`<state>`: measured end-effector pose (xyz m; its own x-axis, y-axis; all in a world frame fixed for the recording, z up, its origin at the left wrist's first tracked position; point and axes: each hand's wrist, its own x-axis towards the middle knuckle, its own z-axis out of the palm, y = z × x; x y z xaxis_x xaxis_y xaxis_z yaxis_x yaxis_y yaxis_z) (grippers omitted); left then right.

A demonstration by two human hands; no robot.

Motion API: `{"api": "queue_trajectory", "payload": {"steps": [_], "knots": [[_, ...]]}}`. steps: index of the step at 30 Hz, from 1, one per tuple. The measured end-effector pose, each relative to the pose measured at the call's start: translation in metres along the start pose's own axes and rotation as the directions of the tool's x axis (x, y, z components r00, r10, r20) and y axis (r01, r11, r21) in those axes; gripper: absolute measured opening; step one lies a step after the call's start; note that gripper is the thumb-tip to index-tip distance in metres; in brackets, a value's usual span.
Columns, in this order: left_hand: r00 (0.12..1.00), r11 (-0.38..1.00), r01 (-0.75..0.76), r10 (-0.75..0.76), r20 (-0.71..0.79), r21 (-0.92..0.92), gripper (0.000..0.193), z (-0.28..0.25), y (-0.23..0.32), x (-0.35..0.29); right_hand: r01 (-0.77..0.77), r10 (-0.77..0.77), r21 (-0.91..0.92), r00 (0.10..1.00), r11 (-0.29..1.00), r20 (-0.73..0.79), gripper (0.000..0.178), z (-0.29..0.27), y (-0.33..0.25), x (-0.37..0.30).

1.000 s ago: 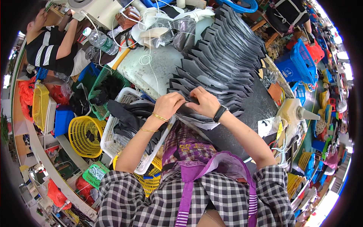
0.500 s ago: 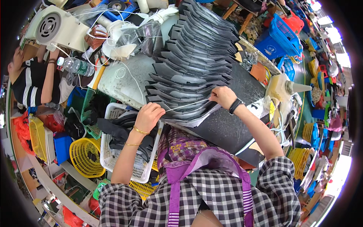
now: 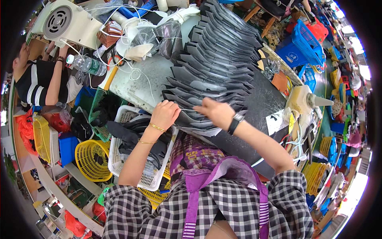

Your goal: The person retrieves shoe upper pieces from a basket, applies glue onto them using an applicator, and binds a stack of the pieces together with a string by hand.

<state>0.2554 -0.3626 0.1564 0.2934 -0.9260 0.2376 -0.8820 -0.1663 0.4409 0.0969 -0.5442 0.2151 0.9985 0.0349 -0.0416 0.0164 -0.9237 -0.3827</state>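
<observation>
A long overlapping row of dark grey, curved cut pieces (image 3: 217, 65) runs from the table's far end toward my body. At its near end a thin white cord (image 3: 186, 109) is stretched just above the pieces. My left hand (image 3: 165, 115) has its fingers closed on the cord's left end, beside the row's left edge. My right hand (image 3: 218, 114) lies over the near pieces, its fingers closed where the cord's right end goes in; motion blurs the fingertips a little.
A white basket (image 3: 149, 181) of dark pieces stands left of my lap, near a yellow basket (image 3: 81, 161). A glue bottle (image 3: 298, 97) with a pale nozzle stands right. Far left are a water bottle (image 3: 87, 65), a cream machine (image 3: 73, 24) and a co-worker (image 3: 39, 83).
My right hand has moved left toward my left hand, so less cord shows between them. The whole view has shifted slightly.
</observation>
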Motion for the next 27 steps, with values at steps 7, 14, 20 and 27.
{"api": "queue_trajectory", "payload": {"steps": [7, 14, 20, 27], "knots": [[0.996, 0.994, 0.036, -0.044, 0.078, 0.100, 0.015, -0.003, -0.008, 0.014, 0.090, -0.086, -0.179, 0.996, 0.980, 0.029, 0.027, 0.019, -0.010, 0.006], [0.986, 0.958, 0.076, -0.113, 0.122, 0.277, 0.019, -0.013, -0.011, 0.032, -0.091, 0.089, -0.017, 0.992, 0.996, -0.090, 0.034, 0.010, -0.022, 0.035], [0.989, 0.985, 0.103, -0.116, 0.093, 0.135, 0.016, -0.019, -0.017, 0.018, 0.013, -0.047, -0.190, 0.983, 0.982, -0.176, 0.011, 0.031, -0.029, 0.070], [0.994, 0.995, 0.094, -0.091, 0.067, -0.033, 0.011, -0.018, -0.018, 0.010, -0.033, -0.007, -0.240, 0.987, 0.970, -0.163, 0.012, 0.044, -0.032, 0.081]]}}
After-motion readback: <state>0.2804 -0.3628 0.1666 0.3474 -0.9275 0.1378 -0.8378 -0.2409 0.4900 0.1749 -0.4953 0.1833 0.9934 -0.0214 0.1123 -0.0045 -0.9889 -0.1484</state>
